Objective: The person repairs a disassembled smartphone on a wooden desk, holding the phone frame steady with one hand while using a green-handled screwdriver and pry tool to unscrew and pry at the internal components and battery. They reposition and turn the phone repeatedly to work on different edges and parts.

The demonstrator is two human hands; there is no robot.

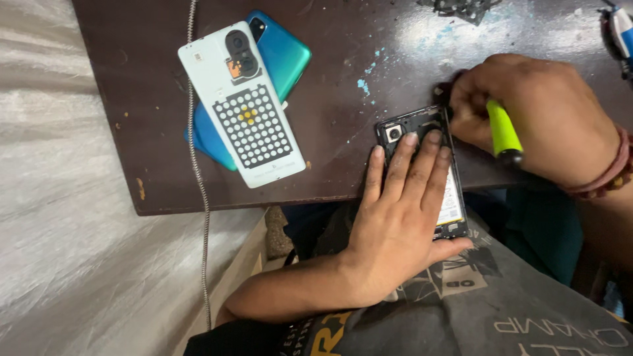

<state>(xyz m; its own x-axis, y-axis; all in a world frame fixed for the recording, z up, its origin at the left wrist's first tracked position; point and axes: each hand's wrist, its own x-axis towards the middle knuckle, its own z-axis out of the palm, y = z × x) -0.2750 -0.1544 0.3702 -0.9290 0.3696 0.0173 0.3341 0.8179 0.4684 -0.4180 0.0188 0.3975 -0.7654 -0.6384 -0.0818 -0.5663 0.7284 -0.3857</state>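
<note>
An opened black phone [422, 128] lies on the dark brown table [330, 59], hanging partly over its near edge. My left hand [399, 204] rests flat on the phone, fingers spread over its exposed inside. My right hand [534, 115] grips a yellow-green handled tool [503, 128], its tip down at the phone's top right corner. The tip itself is hidden by my fingers.
At the left of the table a white phone back panel [241, 102] with a dotted black pad lies on a teal phone [283, 56]. A braided cable [196, 165] runs down past the table edge. Small dark parts [461, 8] sit at the far edge. A blue-white object [621, 29] lies top right.
</note>
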